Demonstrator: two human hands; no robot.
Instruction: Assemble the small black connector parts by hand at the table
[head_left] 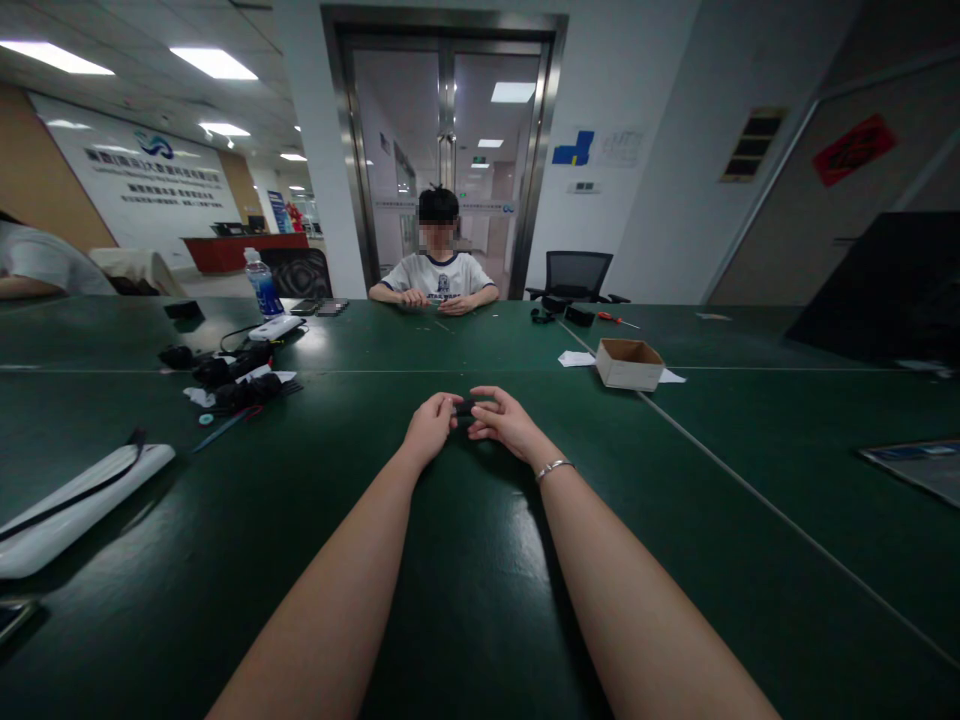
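Both my arms stretch forward over the dark green table (480, 600). My left hand (430, 425) and my right hand (505, 420) meet at the middle of the table. Between their fingertips they pinch a small dark object (466, 407), too small to name. The fingers of both hands are curled in on it. A silver bracelet (553, 467) circles my right wrist.
An open cardboard box (628, 363) stands to the right on white papers. Dark cables and small parts (232, 385) lie to the left, with a water bottle (262, 283) behind. A white pouch (71, 505) lies near left. A person (435, 265) sits opposite.
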